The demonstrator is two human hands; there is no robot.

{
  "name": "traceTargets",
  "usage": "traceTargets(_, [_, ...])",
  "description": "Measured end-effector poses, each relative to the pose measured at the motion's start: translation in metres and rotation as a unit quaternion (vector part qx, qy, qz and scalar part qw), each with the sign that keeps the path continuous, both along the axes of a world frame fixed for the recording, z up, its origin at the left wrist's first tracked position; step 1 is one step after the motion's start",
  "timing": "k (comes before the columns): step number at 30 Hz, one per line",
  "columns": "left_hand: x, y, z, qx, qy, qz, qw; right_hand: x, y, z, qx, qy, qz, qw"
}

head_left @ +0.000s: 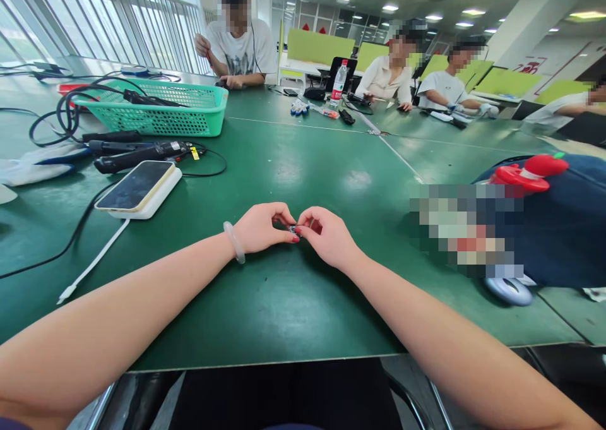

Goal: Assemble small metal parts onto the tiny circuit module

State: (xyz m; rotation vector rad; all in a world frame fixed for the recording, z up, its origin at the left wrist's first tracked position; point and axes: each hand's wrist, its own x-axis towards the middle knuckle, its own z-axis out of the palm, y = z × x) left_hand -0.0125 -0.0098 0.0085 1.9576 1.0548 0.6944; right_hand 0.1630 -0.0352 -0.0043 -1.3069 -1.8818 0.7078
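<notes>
Near the middle of the green table [284,304], my left hand [265,226] and my right hand [326,233] meet fingertip to fingertip. Between them they pinch a small dark object [293,230], mostly covered by the thumbs and too small to name. Both hands are closed on it, with the thumbs nearest to me. A pale bracelet [234,243] circles my left wrist. To the left of my hands, a phone [137,185] lies on a white block with a white cable.
A green basket [208,119] with black cables stands at the back left, beside black tools [137,157]. A dark blue cloth item [563,228] and a round mouse-like object [509,290] lie at right. A bottle [338,86] stands farther back; several people sit across the table.
</notes>
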Motion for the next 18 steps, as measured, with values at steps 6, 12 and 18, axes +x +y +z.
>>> traceTargets(6, [-0.003, 0.004, -0.003, 0.030, 0.032, 0.034, 0.998, 0.004, 0.004, -0.001, -0.052, 0.034, 0.004, 0.998])
traceTargets(12, [-0.010, 0.014, -0.006, 0.028, 0.080, 0.155, 0.984, -0.004, -0.006, -0.004, 0.128, -0.178, 0.122, 0.968])
traceTargets(18, [-0.009, 0.013, -0.005, 0.027, 0.089, 0.175, 0.980, -0.009, -0.006, -0.011, 0.189, -0.254, 0.167, 0.934])
